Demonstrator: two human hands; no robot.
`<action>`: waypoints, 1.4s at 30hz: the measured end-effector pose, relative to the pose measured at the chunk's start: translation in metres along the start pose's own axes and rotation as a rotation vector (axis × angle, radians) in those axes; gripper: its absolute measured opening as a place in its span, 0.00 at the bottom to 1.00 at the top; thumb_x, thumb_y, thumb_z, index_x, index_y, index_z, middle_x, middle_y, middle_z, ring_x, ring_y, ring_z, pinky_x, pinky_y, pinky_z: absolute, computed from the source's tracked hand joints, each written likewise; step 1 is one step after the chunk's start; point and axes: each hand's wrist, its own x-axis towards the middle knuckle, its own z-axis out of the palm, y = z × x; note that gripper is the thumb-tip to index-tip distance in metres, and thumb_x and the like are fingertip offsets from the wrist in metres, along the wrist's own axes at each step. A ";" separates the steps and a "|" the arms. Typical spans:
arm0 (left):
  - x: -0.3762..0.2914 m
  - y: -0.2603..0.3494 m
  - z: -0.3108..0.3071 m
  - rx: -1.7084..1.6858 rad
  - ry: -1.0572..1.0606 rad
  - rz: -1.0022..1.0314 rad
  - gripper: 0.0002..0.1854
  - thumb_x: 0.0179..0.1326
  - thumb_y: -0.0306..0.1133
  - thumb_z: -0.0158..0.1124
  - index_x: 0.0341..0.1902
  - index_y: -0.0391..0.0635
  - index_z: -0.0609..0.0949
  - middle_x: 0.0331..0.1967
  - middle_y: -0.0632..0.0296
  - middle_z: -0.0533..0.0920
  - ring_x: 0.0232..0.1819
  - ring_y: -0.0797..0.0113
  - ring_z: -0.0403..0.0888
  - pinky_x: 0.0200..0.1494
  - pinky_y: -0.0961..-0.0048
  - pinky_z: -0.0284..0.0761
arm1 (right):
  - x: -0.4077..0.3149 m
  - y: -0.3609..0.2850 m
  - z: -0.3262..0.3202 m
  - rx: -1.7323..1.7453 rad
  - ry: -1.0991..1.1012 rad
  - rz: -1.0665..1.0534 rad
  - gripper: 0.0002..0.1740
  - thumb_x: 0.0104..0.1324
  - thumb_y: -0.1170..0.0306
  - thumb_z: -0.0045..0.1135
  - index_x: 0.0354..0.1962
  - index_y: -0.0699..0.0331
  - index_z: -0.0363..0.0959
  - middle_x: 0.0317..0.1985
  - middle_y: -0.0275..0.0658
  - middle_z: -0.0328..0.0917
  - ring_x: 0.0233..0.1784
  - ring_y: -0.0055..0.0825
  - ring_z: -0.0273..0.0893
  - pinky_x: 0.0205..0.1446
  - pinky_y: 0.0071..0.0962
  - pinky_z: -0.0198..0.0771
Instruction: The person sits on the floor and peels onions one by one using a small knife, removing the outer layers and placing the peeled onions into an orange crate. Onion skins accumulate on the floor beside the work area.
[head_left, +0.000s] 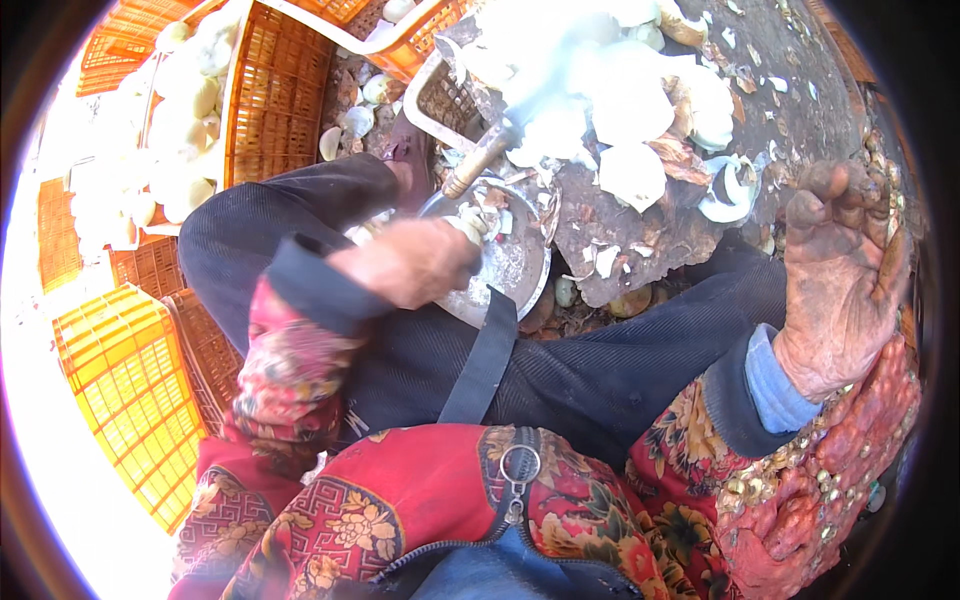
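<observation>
My left hand (409, 261) is blurred, with its fingers curled, over the near-left side of a round metal basin (517, 262); whether it holds anything is unclear. Pale scraps and peelings (487, 214) lie in the basin. A knife with a worn wooden handle (480, 159) extends over the basin's far rim, its blade end lost in glare. To the right, my right hand (840, 277) is turned palm up beyond my knee, soiled, with nothing in it. White peeled onions (631, 176) are heaped on a dark, rough work surface (637, 262), among brown skins.
Orange plastic crates (277, 90) stand at the upper left, one filled with onions (187, 112). A yellow crate (124, 382) is at the left. A white-rimmed basket (442, 97) sits behind the basin. Something red and lumpy (832, 480) lies at the right. A black strap (484, 360) crosses my lap.
</observation>
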 end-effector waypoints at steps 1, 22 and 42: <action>0.031 0.022 -0.002 0.315 -0.423 -0.302 0.11 0.56 0.31 0.58 0.40 0.40 0.79 0.30 0.49 0.79 0.37 0.51 0.79 0.40 0.60 0.74 | 0.000 -0.002 0.001 -0.018 0.043 -0.012 0.24 0.70 0.63 0.45 0.55 0.74 0.66 0.56 0.55 0.68 0.63 0.47 0.63 0.60 0.47 0.63; 0.103 -0.140 0.154 0.738 -0.304 -0.264 0.09 0.60 0.30 0.53 0.40 0.41 0.79 0.29 0.56 0.83 0.32 0.58 0.84 0.29 0.64 0.79 | -0.004 0.014 -0.006 -0.079 0.167 -0.068 0.27 0.75 0.57 0.32 0.60 0.70 0.61 0.55 0.49 0.67 0.59 0.44 0.62 0.55 0.44 0.65; 0.101 -0.123 0.144 0.416 -0.496 -0.272 0.10 0.45 0.28 0.64 0.33 0.39 0.82 0.34 0.49 0.83 0.42 0.52 0.82 0.41 0.59 0.77 | 0.005 0.023 0.000 -0.147 0.252 -0.043 0.24 0.74 0.57 0.37 0.53 0.70 0.67 0.48 0.48 0.77 0.56 0.43 0.73 0.54 0.45 0.69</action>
